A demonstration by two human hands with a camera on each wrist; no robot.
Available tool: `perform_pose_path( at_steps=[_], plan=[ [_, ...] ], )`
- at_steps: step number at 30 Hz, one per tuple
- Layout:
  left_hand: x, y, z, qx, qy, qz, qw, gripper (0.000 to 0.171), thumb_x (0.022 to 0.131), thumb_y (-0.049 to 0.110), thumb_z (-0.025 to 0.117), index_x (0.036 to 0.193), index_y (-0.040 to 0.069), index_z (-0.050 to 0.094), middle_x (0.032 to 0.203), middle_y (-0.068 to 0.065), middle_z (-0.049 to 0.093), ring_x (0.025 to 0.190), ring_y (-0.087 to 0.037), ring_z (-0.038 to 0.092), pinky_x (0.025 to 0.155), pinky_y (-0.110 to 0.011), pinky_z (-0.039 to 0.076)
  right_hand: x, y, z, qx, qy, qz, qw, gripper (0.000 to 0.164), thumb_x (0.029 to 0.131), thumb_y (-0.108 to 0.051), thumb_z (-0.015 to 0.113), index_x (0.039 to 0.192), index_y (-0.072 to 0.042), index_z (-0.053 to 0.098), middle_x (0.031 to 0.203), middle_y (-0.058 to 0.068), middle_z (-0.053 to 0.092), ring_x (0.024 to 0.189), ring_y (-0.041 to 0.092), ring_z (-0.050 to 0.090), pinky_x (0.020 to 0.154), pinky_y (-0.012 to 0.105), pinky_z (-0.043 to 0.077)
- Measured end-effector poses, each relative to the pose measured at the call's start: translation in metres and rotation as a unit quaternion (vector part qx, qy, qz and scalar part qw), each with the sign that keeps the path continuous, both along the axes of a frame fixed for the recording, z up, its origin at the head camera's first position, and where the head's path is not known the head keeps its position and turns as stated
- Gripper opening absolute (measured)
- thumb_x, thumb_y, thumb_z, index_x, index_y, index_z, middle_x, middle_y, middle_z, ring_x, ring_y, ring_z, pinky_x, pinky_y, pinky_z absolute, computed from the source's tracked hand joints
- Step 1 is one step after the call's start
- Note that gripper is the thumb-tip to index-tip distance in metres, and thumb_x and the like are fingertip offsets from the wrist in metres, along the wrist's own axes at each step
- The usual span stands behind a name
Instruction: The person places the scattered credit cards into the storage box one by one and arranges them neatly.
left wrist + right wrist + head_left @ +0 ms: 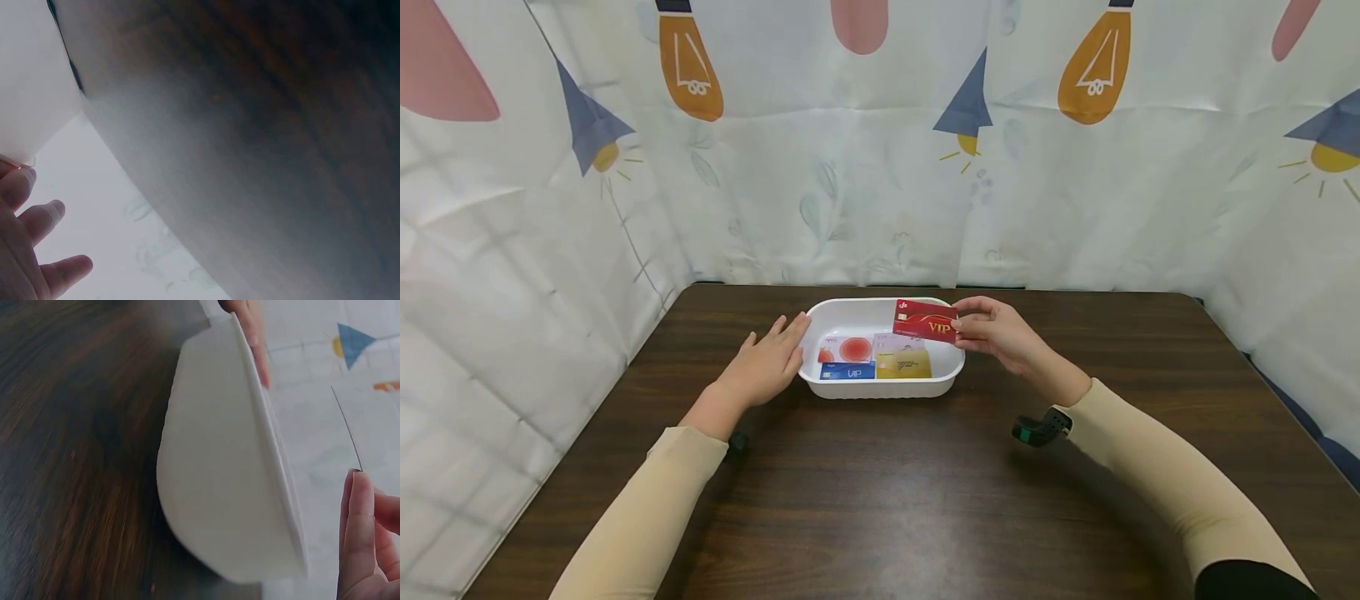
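Note:
A white oval plastic tub [880,389] stands near the back of the table. My right hand [996,336] pinches a red VIP card [917,320] by its right end, above the tub's right part. In the right wrist view the card [347,428] appears edge-on, a thin line rising from the fingertips. My left hand [767,367] rests on the tub's left rim, fingers straight and spread. Inside the tub lie a blue VIP card [847,371], a gold card [904,364], a pink card with a red circle [846,349] and a pale lilac card [895,342], partly overlapping.
The dark wooden table [895,500] spreads out in front of the tub and to both sides. A white curtain [880,200] printed with lamps and bulbs hangs behind the table and along its sides. A dark wrist strap with a device [1041,427] sits on the right wrist.

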State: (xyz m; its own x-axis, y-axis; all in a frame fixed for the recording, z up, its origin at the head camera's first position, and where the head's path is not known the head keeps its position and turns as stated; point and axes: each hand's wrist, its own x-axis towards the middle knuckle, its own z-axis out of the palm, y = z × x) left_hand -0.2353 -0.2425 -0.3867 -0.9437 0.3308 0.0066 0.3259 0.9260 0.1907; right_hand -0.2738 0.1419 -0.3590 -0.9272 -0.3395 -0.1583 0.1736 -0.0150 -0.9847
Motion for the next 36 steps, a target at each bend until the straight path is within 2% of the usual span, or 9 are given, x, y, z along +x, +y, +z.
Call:
perform_pose_path(
  at_steps=[4,12,16,21,26,30,36],
  plan=[
    [0.000,0.000,0.000,0.000,0.002,0.001,1.0000,0.062,0.110,0.028,0.037,0.164,0.006,0.018,0.168,-0.014,0.022,0.154,-0.040,0.017,0.115,-0.073,0.016,-0.003,-0.018,0.001,0.011,0.003,0.010,1.000,0.036,0.102,-0.002,0.060,0.135,0.003,0.048,0.090,0.004,0.070,0.073,0.013,0.068,0.078,0.029,0.061],
    [-0.001,0.000,0.001,0.006,0.004,0.001,1.0000,0.061,0.110,0.027,0.037,0.164,0.006,0.019,0.168,-0.014,0.023,0.154,-0.040,0.018,0.115,-0.073,0.015,-0.007,-0.052,-0.001,0.020,-0.001,0.034,0.999,0.034,0.100,0.003,0.061,0.132,0.005,0.051,0.092,0.008,0.067,0.076,0.014,0.066,0.074,0.028,0.061],
    [0.000,0.000,0.001,0.006,0.003,0.004,1.0000,0.061,0.109,0.027,0.038,0.164,0.006,0.020,0.168,-0.014,0.023,0.154,-0.040,0.018,0.115,-0.073,0.015,-0.010,-0.068,-0.001,0.031,0.002,0.046,0.998,0.033,0.098,0.006,0.063,0.130,0.005,0.053,0.090,0.009,0.069,0.073,0.015,0.068,0.078,0.034,0.061],
    [-0.001,-0.001,0.001,0.006,-0.001,0.004,1.0000,0.063,0.109,0.028,0.040,0.164,0.007,0.019,0.168,-0.014,0.022,0.154,-0.039,0.017,0.115,-0.073,0.015,-0.016,-0.085,-0.005,0.049,-0.010,0.049,0.998,0.032,0.098,0.002,0.065,0.129,0.004,0.056,0.091,0.012,0.068,0.068,0.015,0.069,0.092,0.047,0.055],
    [-0.001,-0.003,0.001,0.001,-0.001,0.007,1.0000,0.064,0.109,0.028,0.041,0.164,0.007,0.019,0.168,-0.015,0.022,0.154,-0.040,0.017,0.115,-0.073,0.015,-0.021,-0.099,-0.009,0.077,-0.007,0.055,0.995,0.031,0.097,-0.003,0.068,0.126,0.002,0.059,0.091,0.014,0.069,0.068,0.016,0.069,0.095,0.051,0.052],
    [0.000,-0.004,0.001,-0.001,-0.004,0.011,0.9999,0.064,0.108,0.027,0.040,0.164,0.006,0.018,0.168,-0.015,0.021,0.154,-0.041,0.016,0.115,-0.074,0.015,-0.026,-0.108,-0.014,0.091,-0.008,0.070,0.993,0.027,0.096,-0.001,0.069,0.121,0.003,0.060,0.092,0.017,0.070,0.068,0.018,0.070,0.091,0.047,0.056],
    [-0.002,-0.002,-0.002,0.005,-0.001,0.005,1.0000,0.063,0.109,0.028,0.040,0.165,0.007,0.019,0.168,-0.014,0.022,0.154,-0.040,0.017,0.114,-0.073,0.015,-0.032,-0.115,-0.021,0.118,-0.046,0.074,0.989,0.022,0.094,0.003,0.068,0.114,0.003,0.058,0.102,0.022,0.065,0.065,0.021,0.067,0.072,0.032,0.062]
  ],
)
